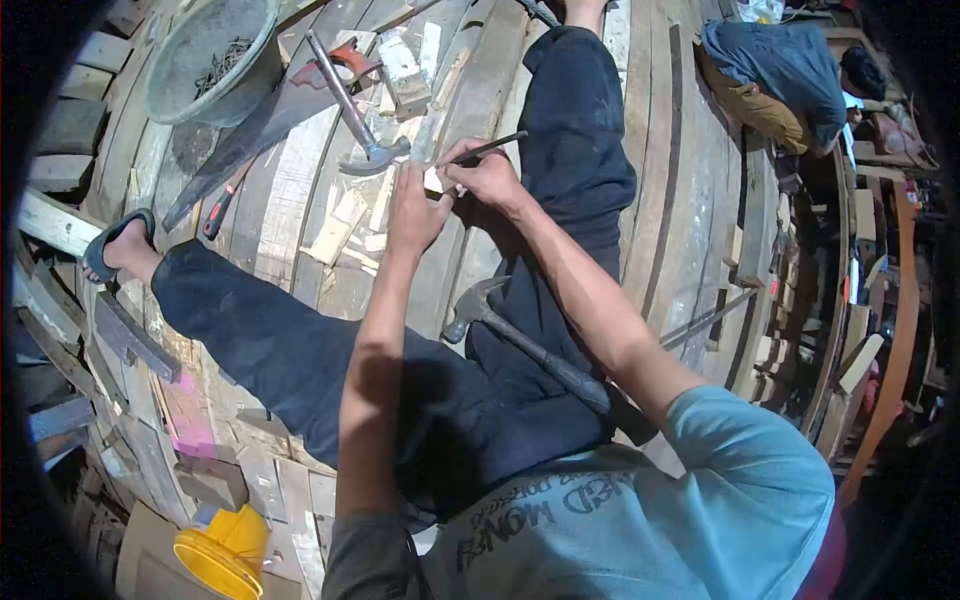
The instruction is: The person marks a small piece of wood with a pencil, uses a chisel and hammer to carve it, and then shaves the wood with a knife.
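My left hand [412, 215] is closed on a small pale wood block [434, 181], steadying it above the plank floor. Pinched in my right hand [487, 180] is a dark, thin pencil [493, 147], its near end close to the block. Just beyond my left hand lies a claw hammer [345, 100] with a metal shaft, its head touching the boards. A second claw hammer [540, 355] with a dark handle rests between my legs, by my right thigh.
A handsaw [250, 130] with a red handle and a red-black screwdriver [219, 208] lie to the left. Behind them stands a grey bucket [210, 70] of nails. Wood scraps [338, 228] litter the boards. A yellow bucket [225, 555] is lower left; another person [775, 75] crouches upper right.
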Tool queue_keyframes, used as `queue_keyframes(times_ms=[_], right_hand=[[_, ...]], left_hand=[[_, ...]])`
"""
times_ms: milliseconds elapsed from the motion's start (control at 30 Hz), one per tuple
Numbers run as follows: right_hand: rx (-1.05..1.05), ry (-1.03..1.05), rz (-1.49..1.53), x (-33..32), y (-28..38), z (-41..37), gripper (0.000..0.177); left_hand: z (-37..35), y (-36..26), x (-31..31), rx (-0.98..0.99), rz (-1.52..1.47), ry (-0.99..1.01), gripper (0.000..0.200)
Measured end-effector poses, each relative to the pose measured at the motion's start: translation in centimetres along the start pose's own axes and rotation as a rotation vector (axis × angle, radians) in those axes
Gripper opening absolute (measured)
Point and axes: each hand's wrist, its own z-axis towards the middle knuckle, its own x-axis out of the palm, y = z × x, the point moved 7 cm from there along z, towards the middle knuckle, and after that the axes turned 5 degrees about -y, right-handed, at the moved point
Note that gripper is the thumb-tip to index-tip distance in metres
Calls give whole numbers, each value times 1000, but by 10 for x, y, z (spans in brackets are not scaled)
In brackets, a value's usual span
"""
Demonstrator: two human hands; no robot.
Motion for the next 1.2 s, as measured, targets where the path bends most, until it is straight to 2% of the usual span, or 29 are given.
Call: queue_keyframes(times_ms=[33,67,300,433,467,567,867,967,1200], right_hand=[[36,13,8,1,0,-1,10],[-62,11,-41,2,4,2,11],[29,17,-95,2,7,-2,7],[-32,18,-84,3,15,-4,7],[69,19,-149,0,6,-2,7],[74,44,-54,3,9,-4,8],[-63,40,-51,3,10,-2,7],[31,37,-147,2,19,-6,7],[-31,0,-90,2,15,-4,7]], left_hand=[[0,1,0,-5,11,-2,48],[-1,1,-1,11,8,-14,47],[-2,4,2,48,-3,-48,45],[-1,-1,-2,103,-6,-85,42],[0,2,0,47,12,-59,41],[0,2,0,29,-18,-47,42],[-1,5,3,90,8,-69,44],[0,-4,-5,60,-23,-82,44],[0,0,-1,46,-6,-37,44]])
